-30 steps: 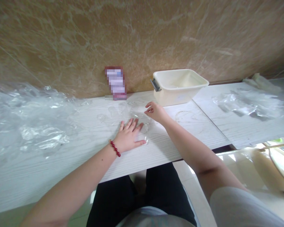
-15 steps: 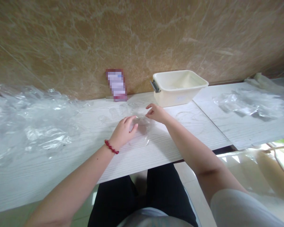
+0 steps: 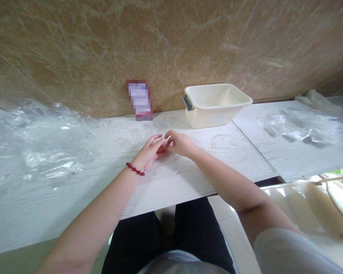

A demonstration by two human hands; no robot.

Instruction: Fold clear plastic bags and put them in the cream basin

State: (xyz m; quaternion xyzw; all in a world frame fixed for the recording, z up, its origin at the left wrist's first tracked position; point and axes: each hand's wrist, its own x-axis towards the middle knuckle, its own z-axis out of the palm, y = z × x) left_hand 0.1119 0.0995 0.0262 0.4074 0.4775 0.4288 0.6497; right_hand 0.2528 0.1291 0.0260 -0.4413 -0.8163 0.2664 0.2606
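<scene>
While the left hand (image 3: 147,154) and right hand (image 3: 180,144) meet at the fingertips, both curled and half-closed, a clear plastic film (image 3: 167,163) lies flat beneath them on a white board (image 3: 231,161). Whether the fingers pinch its edge: cannot tell, film too transparent. Left of the left hand, a loose plastic heap (image 3: 37,140) sits untouched; right of the right hand, a plastic sheet (image 3: 297,129). Beyond the hands, a cream tub (image 3: 214,118) and a carton (image 3: 139,99), its label blurred out.

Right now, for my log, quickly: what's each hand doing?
Left hand: fingers together, at the clear film; whether it holds it cannot be told.
Right hand: curled, fingertips at the film; whether it holds it cannot be told.
</scene>
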